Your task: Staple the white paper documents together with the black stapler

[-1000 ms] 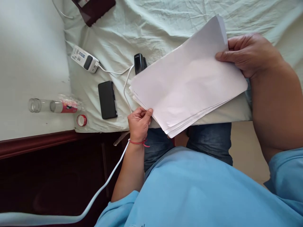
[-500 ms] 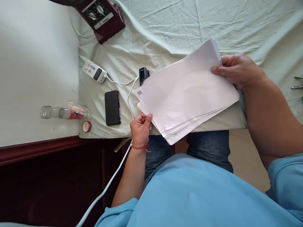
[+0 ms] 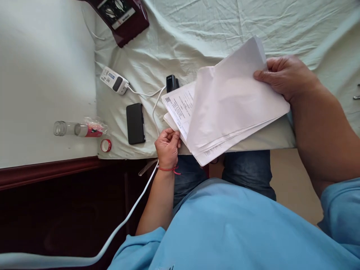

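head view: white tablecloth (image 3: 197, 22) along the top
paper sheets (image 3: 233, 97): centre to right, printed page showing at their left
right hand (image 3: 291, 77): pinching their right edge
left hand (image 3: 168, 146): lower centre, thumb and fingers pinching their left edge

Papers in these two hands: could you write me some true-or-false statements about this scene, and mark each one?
1. The right hand grips the papers. True.
2. The left hand is at an edge of the papers. True.
3. Both wrists are bare. False: a red cord circles the left one.
4. A black phone lies on the pale cloth. True.
5. The papers show no printing. False: printed text is visible on them.
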Action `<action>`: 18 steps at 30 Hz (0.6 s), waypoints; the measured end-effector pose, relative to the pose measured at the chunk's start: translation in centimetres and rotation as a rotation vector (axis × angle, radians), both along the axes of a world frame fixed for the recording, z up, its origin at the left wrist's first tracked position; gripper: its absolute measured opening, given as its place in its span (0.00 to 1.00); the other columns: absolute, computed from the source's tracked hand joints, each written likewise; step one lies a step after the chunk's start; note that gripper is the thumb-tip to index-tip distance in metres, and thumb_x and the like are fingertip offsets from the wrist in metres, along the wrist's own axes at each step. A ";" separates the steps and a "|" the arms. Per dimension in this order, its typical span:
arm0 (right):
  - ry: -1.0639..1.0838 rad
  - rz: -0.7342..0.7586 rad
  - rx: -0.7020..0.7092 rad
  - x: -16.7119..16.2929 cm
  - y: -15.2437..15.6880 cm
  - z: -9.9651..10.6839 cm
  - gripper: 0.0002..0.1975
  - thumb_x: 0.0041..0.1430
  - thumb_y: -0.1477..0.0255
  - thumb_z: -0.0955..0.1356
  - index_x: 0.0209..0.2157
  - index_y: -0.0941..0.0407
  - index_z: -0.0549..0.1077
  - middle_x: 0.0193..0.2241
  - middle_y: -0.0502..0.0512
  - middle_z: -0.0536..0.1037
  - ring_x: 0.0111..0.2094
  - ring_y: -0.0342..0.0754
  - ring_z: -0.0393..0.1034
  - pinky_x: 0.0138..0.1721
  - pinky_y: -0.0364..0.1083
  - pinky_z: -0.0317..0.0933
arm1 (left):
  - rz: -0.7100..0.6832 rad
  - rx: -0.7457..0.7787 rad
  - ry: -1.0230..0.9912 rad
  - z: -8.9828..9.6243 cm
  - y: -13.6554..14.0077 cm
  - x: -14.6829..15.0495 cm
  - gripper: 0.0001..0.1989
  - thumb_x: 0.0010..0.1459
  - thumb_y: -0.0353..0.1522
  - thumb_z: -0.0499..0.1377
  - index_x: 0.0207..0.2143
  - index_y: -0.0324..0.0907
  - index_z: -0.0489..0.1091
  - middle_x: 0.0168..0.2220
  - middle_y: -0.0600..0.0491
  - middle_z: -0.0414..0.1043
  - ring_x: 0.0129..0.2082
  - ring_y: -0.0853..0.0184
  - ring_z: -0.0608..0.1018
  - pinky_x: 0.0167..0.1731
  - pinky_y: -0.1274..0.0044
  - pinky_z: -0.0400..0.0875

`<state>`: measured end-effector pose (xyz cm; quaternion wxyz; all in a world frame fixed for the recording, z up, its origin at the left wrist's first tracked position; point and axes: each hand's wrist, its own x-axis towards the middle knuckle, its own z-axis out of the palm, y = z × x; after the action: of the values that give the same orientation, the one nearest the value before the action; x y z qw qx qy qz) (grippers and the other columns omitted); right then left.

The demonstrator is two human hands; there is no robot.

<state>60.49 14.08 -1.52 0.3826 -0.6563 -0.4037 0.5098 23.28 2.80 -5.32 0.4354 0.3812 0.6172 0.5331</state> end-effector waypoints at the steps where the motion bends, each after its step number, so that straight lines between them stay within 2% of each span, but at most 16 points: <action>1: -0.010 0.015 0.000 0.1 0.0 -0.1 0.07 0.72 0.82 0.73 0.41 0.60 0.86 0.29 0.49 0.84 0.23 0.37 0.74 0.25 0.37 0.66 | 0.019 0.018 -0.002 -0.2 0.1 0.0 0.26 0.46 0.44 0.84 0.36 0.39 0.76 0.23 0.59 0.74 0.15 0.78 0.66 0.16 0.81 0.55; 8: -0.113 0.150 -0.022 0.2 0.1 0.5 0.10 0.72 0.83 0.73 0.39 0.57 0.86 0.32 0.49 0.85 0.25 0.37 0.71 0.25 0.40 0.63 | 0.084 0.215 0.023 -1.5 0.2 0.0 0.34 0.52 0.47 0.83 0.47 0.47 0.66 0.22 0.67 0.73 0.15 0.78 0.67 0.19 0.84 0.57; 13: -0.176 0.181 -0.033 0.6 0.2 0.6 0.10 0.72 0.82 0.73 0.41 0.56 0.88 0.33 0.50 0.85 0.27 0.38 0.72 0.28 0.41 0.62 | 0.085 0.227 0.075 -2.1 0.2 -0.1 0.36 0.51 0.54 0.81 0.44 0.47 0.63 0.23 0.67 0.74 0.16 0.78 0.68 0.20 0.83 0.60; 18: -0.140 0.200 0.007 1.1 0.5 -0.2 0.06 0.70 0.79 0.76 0.40 0.55 0.87 0.35 0.53 0.86 0.28 0.41 0.73 0.30 0.43 0.65 | 0.093 0.238 0.211 -2.4 0.6 -0.2 0.34 0.53 0.59 0.78 0.39 0.44 0.67 0.23 0.66 0.69 0.16 0.79 0.66 0.19 0.82 0.57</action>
<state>61.56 14.59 -1.74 0.3031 -0.6452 -0.4948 0.4971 23.05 3.36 -7.77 0.2950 0.4551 0.6090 0.5788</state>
